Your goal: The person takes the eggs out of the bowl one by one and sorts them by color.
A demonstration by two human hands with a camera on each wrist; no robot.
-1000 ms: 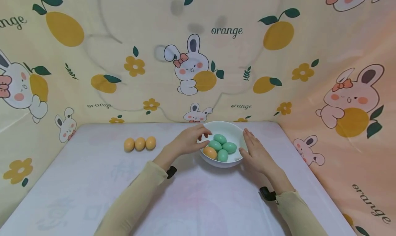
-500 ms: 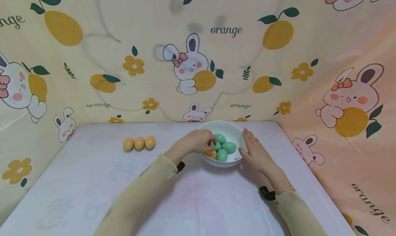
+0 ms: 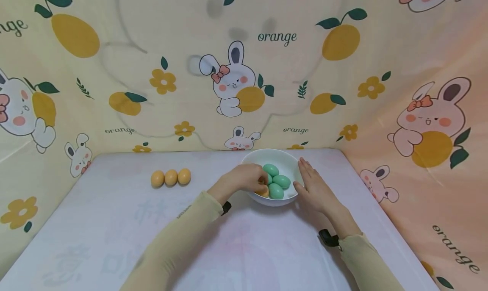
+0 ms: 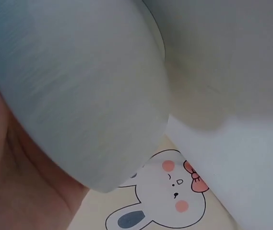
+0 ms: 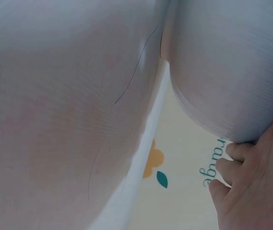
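Note:
A white bowl (image 3: pixel 274 155) stands near the back of the table with several green eggs (image 3: pixel 281 181) and one orange egg (image 3: pixel 263 192) inside. My left hand (image 3: pixel 248 177) reaches over the bowl's left rim, its curled fingers gripping the orange egg and partly covering it. One green egg behind those fingers is mostly hidden. Along the bowl's right side, my right hand (image 3: pixel 318 191) rests with straight fingers against the wall. In the left wrist view the bowl's outer wall (image 4: pixel 88 96) covers the fingers; the right wrist view shows several fingertips of the right hand (image 5: pixel 256 187) at the bowl (image 5: pixel 227 72).
To the left, three orange eggs (image 3: pixel 171 178) lie in a row on the white tabletop (image 3: pixel 213 257). A printed cloth (image 3: pixel 183 49) with rabbits and oranges hangs behind the table and along its sides.
My left hand has moved right and down into the bowl, closing its fingers on the orange egg. That egg and the front green egg have shifted slightly right. The right hand stays put.

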